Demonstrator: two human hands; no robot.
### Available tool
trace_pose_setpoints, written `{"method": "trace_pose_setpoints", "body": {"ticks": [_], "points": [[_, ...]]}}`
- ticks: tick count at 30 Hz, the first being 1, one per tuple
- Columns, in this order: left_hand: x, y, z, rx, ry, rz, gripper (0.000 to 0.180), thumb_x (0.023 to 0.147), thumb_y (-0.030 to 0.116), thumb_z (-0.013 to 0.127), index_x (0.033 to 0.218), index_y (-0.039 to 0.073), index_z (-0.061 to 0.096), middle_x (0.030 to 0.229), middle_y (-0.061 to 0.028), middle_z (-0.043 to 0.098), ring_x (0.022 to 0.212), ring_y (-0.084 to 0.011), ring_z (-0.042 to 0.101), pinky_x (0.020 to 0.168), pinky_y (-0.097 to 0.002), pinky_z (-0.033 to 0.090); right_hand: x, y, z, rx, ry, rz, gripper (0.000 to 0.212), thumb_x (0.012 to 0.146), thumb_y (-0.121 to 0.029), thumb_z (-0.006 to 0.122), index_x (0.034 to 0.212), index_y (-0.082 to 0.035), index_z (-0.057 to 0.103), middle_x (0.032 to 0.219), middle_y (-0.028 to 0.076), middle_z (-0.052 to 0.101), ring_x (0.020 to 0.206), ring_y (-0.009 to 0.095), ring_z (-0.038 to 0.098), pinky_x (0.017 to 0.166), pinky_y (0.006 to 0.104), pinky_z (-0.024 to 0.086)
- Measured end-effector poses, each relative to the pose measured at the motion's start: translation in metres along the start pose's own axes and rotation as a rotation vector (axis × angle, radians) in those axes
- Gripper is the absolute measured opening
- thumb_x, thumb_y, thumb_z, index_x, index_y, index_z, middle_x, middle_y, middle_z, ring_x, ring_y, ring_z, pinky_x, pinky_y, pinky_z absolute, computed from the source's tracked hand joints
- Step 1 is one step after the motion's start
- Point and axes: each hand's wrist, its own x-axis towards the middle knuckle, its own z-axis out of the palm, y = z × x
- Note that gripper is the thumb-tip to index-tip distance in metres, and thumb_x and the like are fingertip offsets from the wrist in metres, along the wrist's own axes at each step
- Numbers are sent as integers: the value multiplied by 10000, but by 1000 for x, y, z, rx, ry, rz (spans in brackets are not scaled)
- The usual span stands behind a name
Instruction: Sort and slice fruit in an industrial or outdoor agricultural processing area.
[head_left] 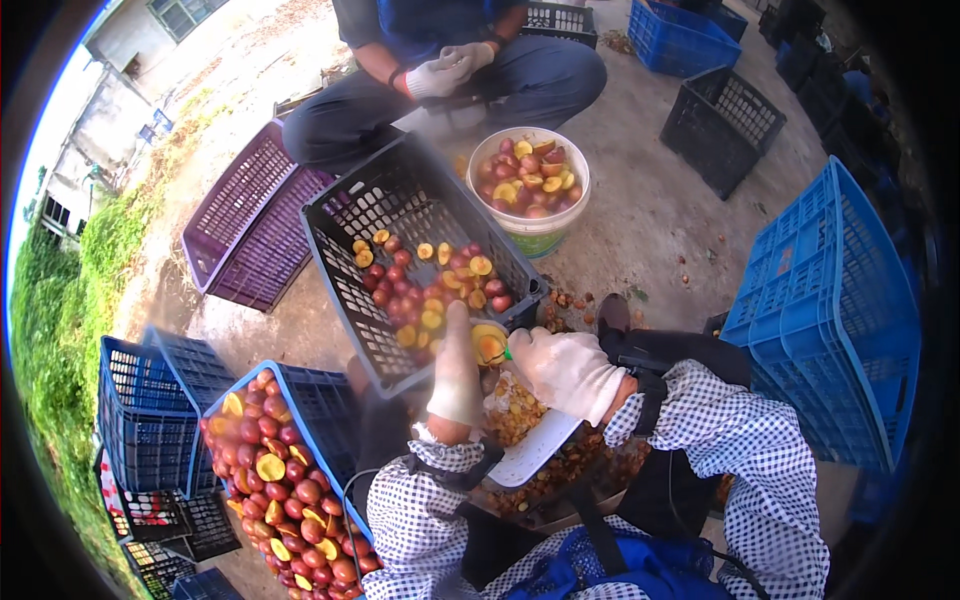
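Note:
My left hand (456, 372), in a pale glove, is seen edge-on at the near end of a dark crate (365, 322). Its fingers close on a halved plum (489, 343) with yellow flesh facing up. Beside the fruit, my right hand (568, 374), also gloved, is closed around a small tool; only a bit of green (508, 353) shows, the rest is hidden. Under my hands sits a white tray (540, 455) beside a heap of wet yellow-brown pits and scraps (514, 412). Whole red plums and cut halves (432, 295) lie in the crate.
A blue crate full of plums (290, 480) stands at my left. Beyond the dark crate are a white bucket of cut plums (530, 215) and a seated person with gloved hands (450, 70). Purple crates (250, 225) and blue crates (825, 320) stand around.

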Motion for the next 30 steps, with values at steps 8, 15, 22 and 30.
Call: {"method": "trace_pose_setpoints", "body": {"ticks": [8,15,22,30], "points": [[8,-20,-1,844,124,712,328,1023,294,533,887,19,650,735,-123,653,636,-311,623,586,-399,470,5,18,18,316,-408,111,288,904,-212,599,1119,-32,537,765,189,655,724,356,685,568,463,538],[-8,-1,10,867,-69,1095,177,971,162,578,939,14,670,807,-146,648,698,-304,644,633,-374,500,14,48,-16,1013,-770,322,355,949,-403,582,1068,-71,624,743,97,629,691,247,611,612,374,500],[-18,-3,4,627,-180,873,511,1064,386,359,955,-9,664,820,-51,643,678,-136,567,611,-261,436,-8,37,-10,1949,-1115,659,368,1004,-442,570,976,-76,589,544,-77,321,362,14,252,289,194,198],[-29,-3,4,621,-50,1046,285,933,225,468,938,7,652,853,-91,658,747,-207,633,680,-291,486,-20,12,18,2710,-1243,398,389,1007,-462,566,1001,-74,598,539,-61,343,344,26,274,264,202,235]]}}
